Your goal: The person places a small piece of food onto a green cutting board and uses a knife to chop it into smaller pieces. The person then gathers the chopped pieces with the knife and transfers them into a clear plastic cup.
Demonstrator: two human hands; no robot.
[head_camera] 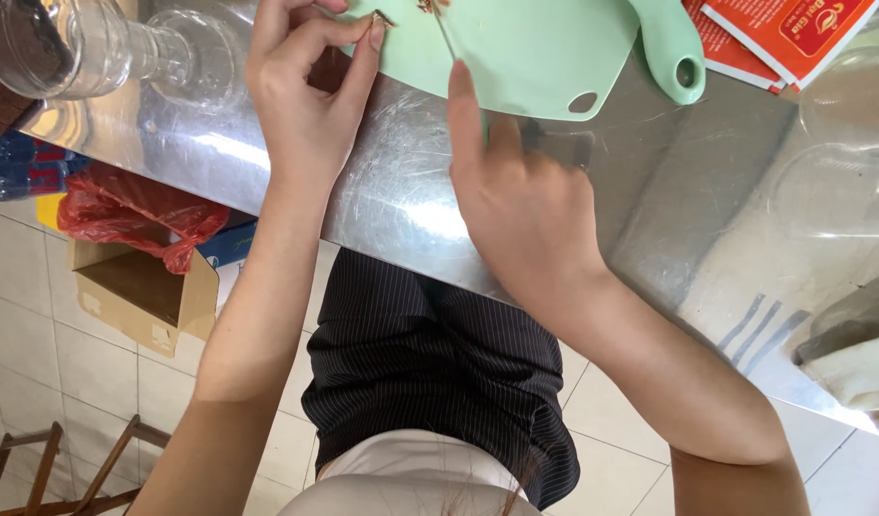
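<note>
A mint-green plastic cutting board (535, 53) lies on a steel counter (411, 201) at the top of the view. My left hand (301, 91) pinches a small brownish piece (380, 19) at the board's near-left edge. My right hand (520, 196) is closed around a knife handle, index finger stretched along the thin blade (445, 33), whose tip rests on the board beside another small brown bit (426, 6). The handle itself is hidden in my fist.
A clear glass jar (86, 43) lies on its side at top left. A green handle (673, 48) and red packets (793, 33) sit top right, a clear lid (841, 143) and cloth (860, 368) at right. A cardboard box (143, 291) with a red bag (133, 215) is on the tiled floor.
</note>
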